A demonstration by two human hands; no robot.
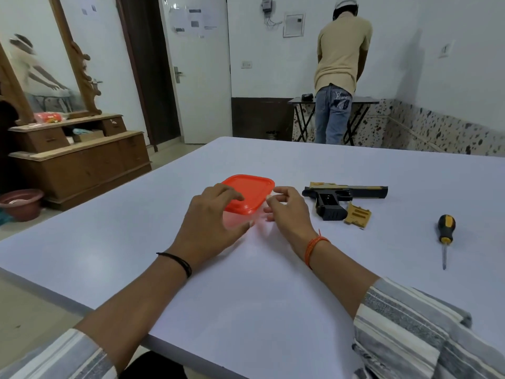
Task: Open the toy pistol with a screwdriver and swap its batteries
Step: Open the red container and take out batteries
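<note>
**Hands at the box, pistol to the right**

The left hand [210,217] curls round the clear box [240,217], fingers on its orange lid [250,191]. The right hand [287,207] pinches the lid's near-right corner. The screwdriver [445,236] lies well right. Beyond the right hand lies the toy pistol [344,194], barrel pointing right, its cover [358,214] off. The box's contents are indistinct.
</note>
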